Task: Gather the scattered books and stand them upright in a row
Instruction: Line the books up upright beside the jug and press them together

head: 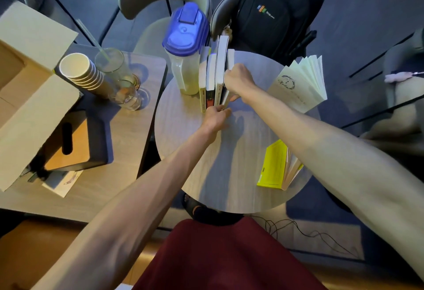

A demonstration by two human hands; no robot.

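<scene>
I see a round table (229, 163) with a row of books (214, 78) standing upright near its far edge, just beside a plastic jug (185, 60) with a blue lid. The leftmost book leans against or touches the jug; I cannot tell which. I count about four or five spines, packed close together.

My right hand (238, 80) is clenched around the rightmost book in the row, fingers wrapped over its upper edge and the thumb showing low down on the near side. My left hand (216, 116) is at the near bottom corner of the row, fingertips pinched on the lower ends of the spines, resting on the tabletop.

Two books are well apart from the row. A white booklet (298, 85) lies at the right far edge of the table, its pages fanned open and partly overhanging the rim. A yellow book (273, 165) lies near the right near edge, flat, with its pages splayed toward the rim.

To the left stands a second table (128, 142) holding a stack of paper cups (80, 71), two drinking glasses (124, 83), a dark tissue box (73, 142) and an open cardboard box (27, 83). Beyond the round table a black backpack (275, 14) sits on a chair.
</scene>
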